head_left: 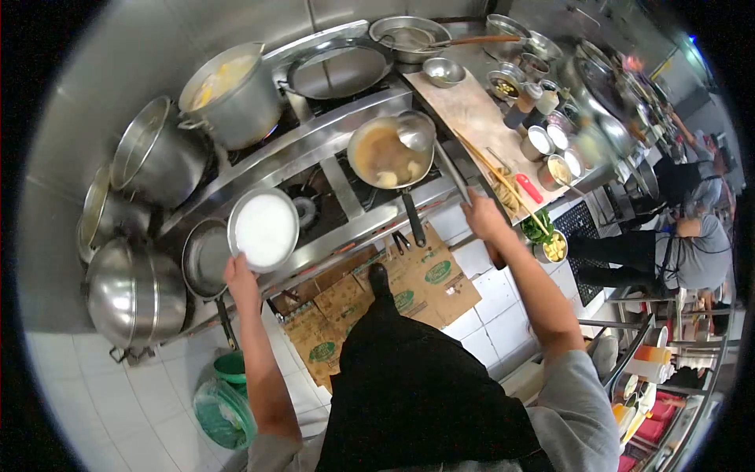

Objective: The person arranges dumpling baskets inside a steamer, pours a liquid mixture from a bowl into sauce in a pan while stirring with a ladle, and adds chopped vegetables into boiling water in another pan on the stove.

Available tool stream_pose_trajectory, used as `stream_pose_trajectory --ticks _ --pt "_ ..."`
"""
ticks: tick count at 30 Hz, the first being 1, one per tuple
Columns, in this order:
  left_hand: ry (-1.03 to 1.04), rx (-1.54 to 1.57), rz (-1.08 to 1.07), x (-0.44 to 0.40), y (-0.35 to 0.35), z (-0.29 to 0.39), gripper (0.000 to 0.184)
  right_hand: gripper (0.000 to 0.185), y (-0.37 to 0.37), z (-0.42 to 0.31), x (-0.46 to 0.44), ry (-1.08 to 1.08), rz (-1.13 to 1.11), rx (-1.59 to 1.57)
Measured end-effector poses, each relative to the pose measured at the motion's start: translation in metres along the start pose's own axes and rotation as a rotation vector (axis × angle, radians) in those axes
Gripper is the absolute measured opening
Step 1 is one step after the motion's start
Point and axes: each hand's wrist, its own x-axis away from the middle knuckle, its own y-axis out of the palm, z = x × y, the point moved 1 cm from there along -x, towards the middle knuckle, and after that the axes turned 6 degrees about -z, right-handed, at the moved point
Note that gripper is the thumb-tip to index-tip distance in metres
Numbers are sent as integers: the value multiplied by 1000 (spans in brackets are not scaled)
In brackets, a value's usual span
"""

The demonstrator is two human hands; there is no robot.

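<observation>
My left hand (241, 277) grips the rim of a metal bowl (275, 196), closed around its near left edge. Smooth white contents (263, 232) nearly fill it, and it hangs over the front of the stove beside a bare burner (307, 206). In my right hand (483, 217) is the long handle of a ladle (414, 132), fingers wrapped round it. The ladle's bowl rests at the far right side of a frying pan (385, 149), over brown liquid with pale lumps. The pan sits on a burner, its black handle (414, 220) pointing toward me.
Left of the bowl lies another pan (206, 256). Large pots (232, 94) and a wok (338, 69) line the back. To the right, a board (456, 102) carries chopsticks (495, 169), bottles and seasoning tins (537, 143). Cardboard (425, 287) covers the floor. A person (692, 252) stands at far right.
</observation>
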Motion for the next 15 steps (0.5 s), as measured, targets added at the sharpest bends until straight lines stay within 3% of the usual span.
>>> stream_pose_trajectory --ticks 3,4,6,8,11,15 --pt "76 -4 -205 -43 74 29 31 51 47 8 -25 123 -77 86" --pt "122 -67 -180 -60 97 29 31 52 65 10 -31 238 -141 49" --pt "116 -63 -193 -62 147 67 29 44 85 -3 -25 127 10 -139" --pt "109 -143 -301 -95 174 58 29 32 48 -57 -30 569 -297 -824" --pt "118 -214 -390 -118 211 62 29 21 48 -47 -34 730 -385 -1475" --pt "133 -145 -414 -128 257 69 28 19 0 -66 -40 759 -396 -1302"
